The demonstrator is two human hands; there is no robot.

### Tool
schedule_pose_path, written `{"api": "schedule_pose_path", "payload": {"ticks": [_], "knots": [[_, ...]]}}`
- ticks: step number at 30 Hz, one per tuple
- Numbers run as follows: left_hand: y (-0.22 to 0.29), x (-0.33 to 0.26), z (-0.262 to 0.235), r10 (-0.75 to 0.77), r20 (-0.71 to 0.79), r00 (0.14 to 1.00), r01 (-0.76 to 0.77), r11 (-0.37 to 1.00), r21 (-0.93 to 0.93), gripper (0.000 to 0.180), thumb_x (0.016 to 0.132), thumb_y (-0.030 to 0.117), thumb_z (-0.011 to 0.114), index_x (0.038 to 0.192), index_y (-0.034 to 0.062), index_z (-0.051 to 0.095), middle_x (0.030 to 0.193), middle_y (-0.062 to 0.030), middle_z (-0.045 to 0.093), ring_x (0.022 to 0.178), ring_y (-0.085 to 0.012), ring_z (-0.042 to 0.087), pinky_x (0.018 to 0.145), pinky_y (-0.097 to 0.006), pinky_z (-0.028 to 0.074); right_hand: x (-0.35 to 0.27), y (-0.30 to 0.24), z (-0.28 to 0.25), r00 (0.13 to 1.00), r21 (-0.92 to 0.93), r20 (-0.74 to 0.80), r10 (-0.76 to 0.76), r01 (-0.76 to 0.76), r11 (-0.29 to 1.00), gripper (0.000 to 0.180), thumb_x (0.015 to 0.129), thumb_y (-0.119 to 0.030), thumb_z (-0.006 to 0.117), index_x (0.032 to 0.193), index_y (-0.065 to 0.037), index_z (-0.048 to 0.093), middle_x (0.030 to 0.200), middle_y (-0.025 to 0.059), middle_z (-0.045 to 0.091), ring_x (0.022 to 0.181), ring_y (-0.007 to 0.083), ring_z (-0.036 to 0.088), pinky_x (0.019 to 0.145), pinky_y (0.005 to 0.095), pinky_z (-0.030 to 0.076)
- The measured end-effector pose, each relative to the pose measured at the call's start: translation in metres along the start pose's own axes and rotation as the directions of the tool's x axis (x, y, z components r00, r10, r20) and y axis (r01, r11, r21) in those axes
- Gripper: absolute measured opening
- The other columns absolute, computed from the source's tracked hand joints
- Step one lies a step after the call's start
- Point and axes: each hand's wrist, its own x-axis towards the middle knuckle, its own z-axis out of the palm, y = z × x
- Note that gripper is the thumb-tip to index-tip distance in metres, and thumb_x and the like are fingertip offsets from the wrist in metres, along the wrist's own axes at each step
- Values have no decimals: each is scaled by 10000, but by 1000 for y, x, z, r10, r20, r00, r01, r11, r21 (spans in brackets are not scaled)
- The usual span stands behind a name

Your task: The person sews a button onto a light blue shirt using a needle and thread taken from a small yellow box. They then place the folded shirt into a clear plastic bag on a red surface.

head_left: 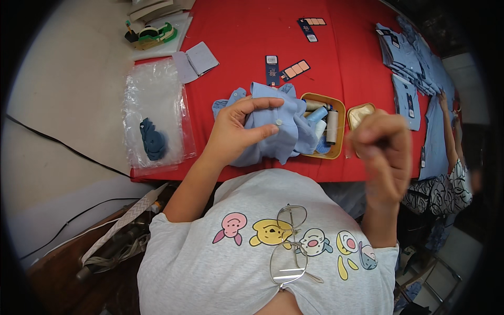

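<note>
A light blue shirt [287, 131] lies bunched at the table's near edge. My left hand [236, 126] grips its cloth between thumb and fingers, beside a small white button [279, 122]. Raised to the right, close to the camera, is my right hand [386, 152]. Its fingers are curled and pinched together, and what they hold, if anything, is too small or blurred to make out. Just right of the shirt stands a yellow box [339, 118] with several thread spools [332, 127] inside. Partly behind my right hand sits a small open container [362, 111].
On the red cloth [236, 31] lie hang tags [271, 70] and a spiral notebook [202, 58]. Clear plastic bags [152, 100] bear a dark blue bundle [153, 142] at left, near a green tape dispenser [157, 35]. Folded blue shirts [404, 58] and another person's arm [448, 126] are at right.
</note>
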Motion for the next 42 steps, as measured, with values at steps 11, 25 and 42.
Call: {"api": "schedule_pose_path", "payload": {"ticks": [11,25,42], "knots": [[3,-1,6,105,-8,994,-104,991,82,480,773,5,803,1240,60,709,1151,-48,693,1068,-135,635,939,-290,498,15,55,34,956,-753,236,-177,295,588,241,705,27,712,944,-8,700,943,99,595,838,247,627,710,349,517],[2,1,4,133,-5,991,-132,987,92,483,770,-1,800,1240,58,711,1152,-53,688,1075,-141,630,951,-294,487,20,54,35,920,-766,330,-209,391,510,244,702,5,699,945,20,688,944,102,593,865,261,633,724,361,531],[13,-2,3,52,67,996,-53,999,6,509,741,-8,820,1236,47,716,1166,-63,696,1097,-142,620,981,-287,469,26,65,25,995,-501,78,-60,91,861,156,914,-63,640,1064,-51,684,1005,78,701,907,203,664,790,321,526]]}}
